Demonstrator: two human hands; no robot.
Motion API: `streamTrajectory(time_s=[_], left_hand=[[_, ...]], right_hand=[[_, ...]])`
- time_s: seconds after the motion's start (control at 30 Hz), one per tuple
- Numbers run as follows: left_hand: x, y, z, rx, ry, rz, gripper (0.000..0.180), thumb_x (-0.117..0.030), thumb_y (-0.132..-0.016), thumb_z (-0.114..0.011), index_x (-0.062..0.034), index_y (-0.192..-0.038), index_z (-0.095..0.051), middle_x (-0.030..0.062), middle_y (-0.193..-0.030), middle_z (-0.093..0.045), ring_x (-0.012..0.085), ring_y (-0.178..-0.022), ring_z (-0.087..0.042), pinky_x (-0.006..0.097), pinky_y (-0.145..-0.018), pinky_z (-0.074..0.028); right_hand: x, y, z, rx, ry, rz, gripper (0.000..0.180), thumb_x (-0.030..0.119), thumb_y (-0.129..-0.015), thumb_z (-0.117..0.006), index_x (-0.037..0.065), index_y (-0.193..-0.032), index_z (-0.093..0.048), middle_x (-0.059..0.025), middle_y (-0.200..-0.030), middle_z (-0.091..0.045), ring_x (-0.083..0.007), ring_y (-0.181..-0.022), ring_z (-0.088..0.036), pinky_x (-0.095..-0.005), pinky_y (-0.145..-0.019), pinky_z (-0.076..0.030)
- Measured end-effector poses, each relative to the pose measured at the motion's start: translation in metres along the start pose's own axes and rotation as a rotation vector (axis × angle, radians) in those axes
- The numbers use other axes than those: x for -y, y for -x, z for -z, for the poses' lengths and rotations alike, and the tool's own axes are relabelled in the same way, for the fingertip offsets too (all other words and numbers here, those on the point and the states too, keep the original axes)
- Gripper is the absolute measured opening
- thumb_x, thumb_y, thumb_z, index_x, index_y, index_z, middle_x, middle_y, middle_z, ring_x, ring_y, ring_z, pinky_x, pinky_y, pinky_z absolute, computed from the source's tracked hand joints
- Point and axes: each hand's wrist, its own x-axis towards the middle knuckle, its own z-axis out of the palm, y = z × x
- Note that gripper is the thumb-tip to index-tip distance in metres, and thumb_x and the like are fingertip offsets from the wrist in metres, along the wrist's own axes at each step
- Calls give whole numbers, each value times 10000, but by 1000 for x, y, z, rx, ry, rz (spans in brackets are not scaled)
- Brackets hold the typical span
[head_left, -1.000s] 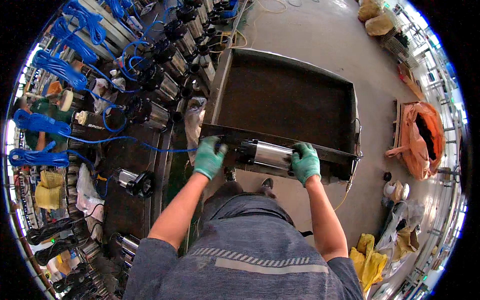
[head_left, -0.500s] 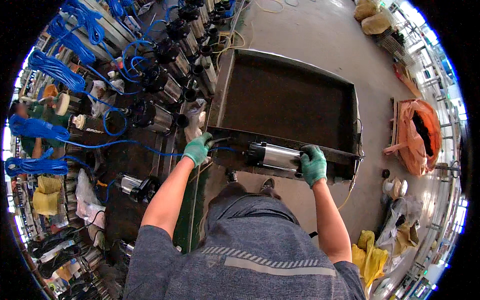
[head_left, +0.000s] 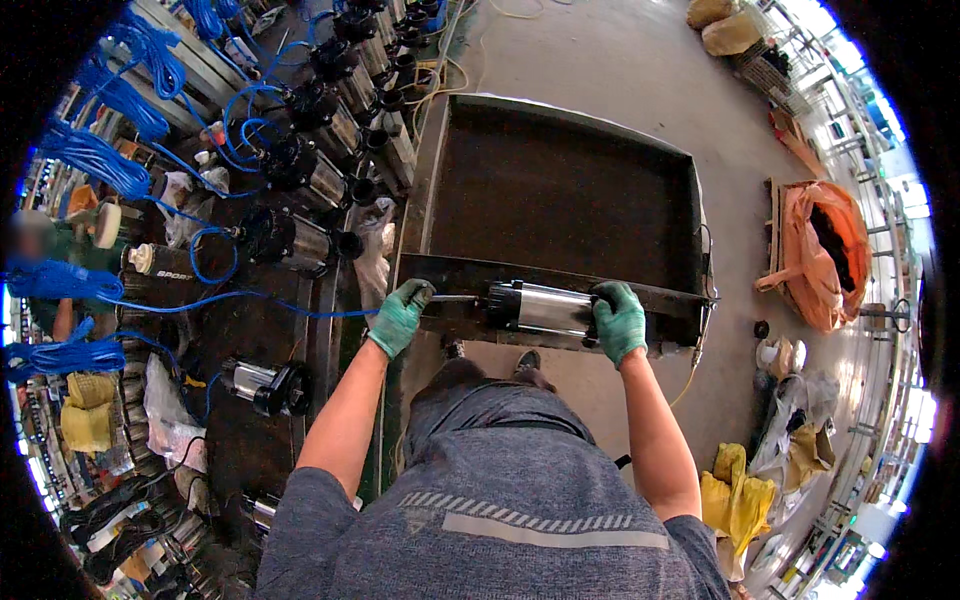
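A steel pump [head_left: 555,309] with a black ribbed end lies on its side along the near ledge of the large dark tray [head_left: 426,200]. My right hand [head_left: 620,320], in a green glove, is closed round the pump's right end. My gloved left hand [head_left: 398,318] is closed beyond the pump's black end. From its fingers a thin grey metal rod [head_left: 455,298], like a tool shank, points at that end. Its grip is hidden in the glove. A blue cable [head_left: 335,315] runs from the left to my left hand; whether the fingers also hold it, I cannot tell.
More steel pumps [head_left: 300,240] with black ends stand in a row on the left, with coiled blue cables [head_left: 95,160] beyond. One pump [head_left: 268,386] lies at lower left. An orange sack [head_left: 800,265] stands right. A person's blurred figure [head_left: 38,245] is at far left.
A thin metal rod now shows between my left hand and the pump, where blue cable showed before. My right hand stays on the pump's end. The whole view has shifted slightly.
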Motion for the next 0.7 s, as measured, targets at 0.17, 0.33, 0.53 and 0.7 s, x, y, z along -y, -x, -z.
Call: streamTrajectory(time_s=[0.17,0.33,0.53,0.7], left_hand=[[-3,-5,-5,55,36,50,175,-291,-1021,-653,-134,-1095,-679,-69,-844,-617,31,-584,-458,206,-513,-376],[-20,-3,-4,127,84,297,222,-328,-1031,-629,-120,-1092,-680,-52,-787,-604,48,-589,-489,225,-517,-405],[-33,-7,-7,137,318,471,238,-344,-1040,-606,-152,-1162,-674,-46,-729,-542,73,-571,-516,217,-491,-414],[-40,-10,-4,223,389,451,230,-259,-1003,-658,-124,-1189,-671,-22,-785,-578,94,-665,-559,238,-572,-484]], right_hand=[[-1,2,0,-3,-51,-41,190,88,-830,-649,70,-1015,-692,-143,-1058,-673,-376,-1033,-605,-462,-924,-491],[-5,1,-1,-1,-12,-15,197,112,-834,-647,70,-1020,-693,-143,-1055,-676,-377,-1030,-604,-460,-924,-490],[6,1,3,-5,11,-13,193,107,-829,-643,64,-1010,-692,-142,-1030,-675,-373,-1011,-603,-455,-914,-492],[9,1,4,-16,8,-15,174,94,-822,-640,64,-985,-696,-136,-1015,-674,-367,-1004,-603,-452,-909,-492]])
